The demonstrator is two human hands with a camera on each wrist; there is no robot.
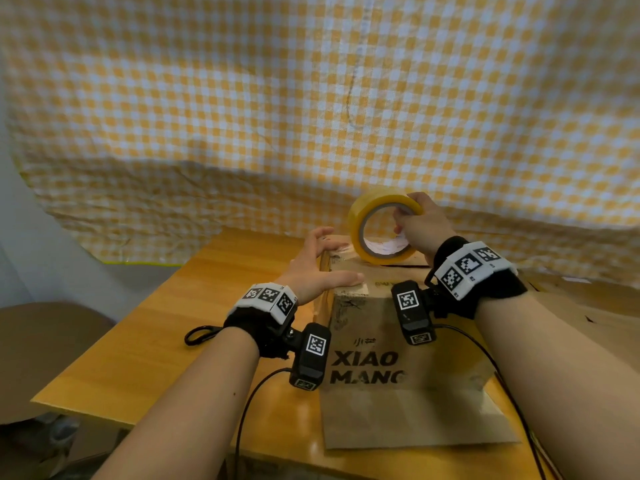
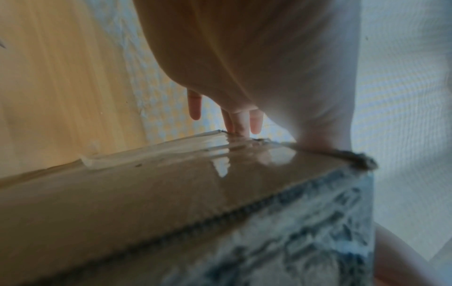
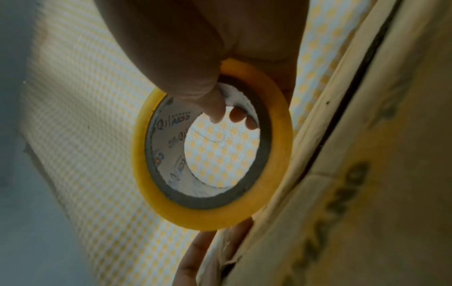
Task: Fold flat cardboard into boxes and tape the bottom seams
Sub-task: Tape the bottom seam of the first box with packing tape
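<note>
On the wooden counter [image 1: 145, 327], near its right edge, a cardboard box [image 1: 398, 382] printed "XIAO MANG" stands with its flapped end turned up, presumably so the bottom seam faces the person for taping. Across that upper face the right hand [image 1: 420, 225] holds a yellow tape roll [image 1: 370, 216] upright on its rim, thumb and fingers [image 3: 238, 115] hooked through the core and closed on the ring; standing the roll this way would let tape pay out along the seam. The left hand [image 1: 313, 271] lies over the box's near left top corner, fingers spread and straight, the thumb flat on the near edge where a pale tape end appears to sit. Judging by that, it pins the tape's start and steadies the box. Glossy film already covers part of the top in the left wrist view. A yellow checked cloth [image 1: 311, 98] hangs behind.
</note>
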